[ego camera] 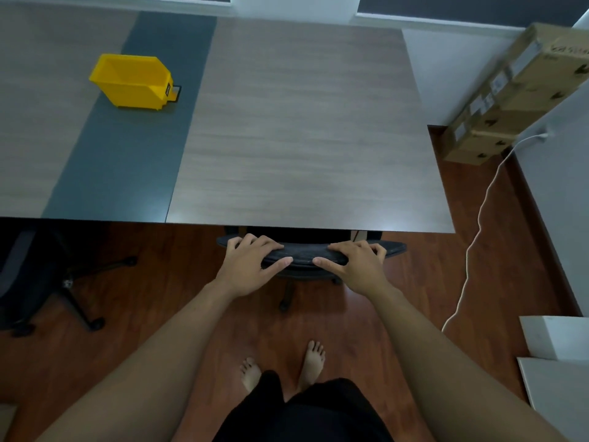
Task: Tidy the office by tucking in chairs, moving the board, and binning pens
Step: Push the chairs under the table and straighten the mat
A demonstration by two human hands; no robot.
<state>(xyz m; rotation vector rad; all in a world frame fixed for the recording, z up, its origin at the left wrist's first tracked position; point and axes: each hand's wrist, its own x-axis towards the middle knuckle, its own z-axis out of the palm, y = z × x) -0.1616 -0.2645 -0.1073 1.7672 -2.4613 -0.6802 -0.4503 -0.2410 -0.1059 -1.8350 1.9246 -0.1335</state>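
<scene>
A black office chair (306, 252) stands at the near edge of the wood-grain table (302, 129), its seat hidden beneath the tabletop and only the top of its backrest showing. My left hand (251, 266) grips the left part of the backrest top, fingers over the far side and thumb on the near side. My right hand (357, 266) grips the right part the same way. A yellow plastic bin (130, 79) sits on the dark centre strip of the table at the far left; its inside looks bare.
A second black chair (38, 275) with a wheeled base stands at the left, out from the table. Stacked cardboard boxes (516, 97) lean by the right wall. A white cable (475, 237) trails over the wooden floor. White boxes (557, 362) lie at lower right.
</scene>
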